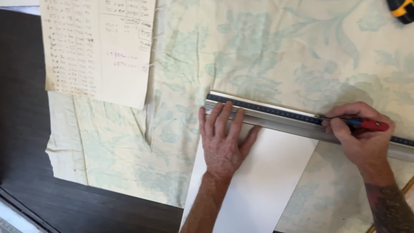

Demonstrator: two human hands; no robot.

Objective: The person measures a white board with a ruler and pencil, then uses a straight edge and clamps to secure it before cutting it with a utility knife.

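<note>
Fingers of our left hand (224,140) are lying flat and spread, pressing the metal ruler (302,121) onto white paper (267,172). We are gripping a red-handled knife (366,124) in our closed right hand (360,136) against the ruler's edge.

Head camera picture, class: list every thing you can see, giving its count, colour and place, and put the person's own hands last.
Ruler: one, silver metal with a dark scale, lying slantwise across the white sheet's top edge.
White sheet: one, white, under the ruler, lower centre.
Cloth: one, cream with pale green flowers, covering the table.
Handwritten paper: one, beige, upper left.
Table: one, dark wood, left.
Yellow-black tool: one, top right corner.
Knife: one, red handle, against the ruler.
Left hand: pressing the ruler.
Right hand: gripping the knife.
</note>
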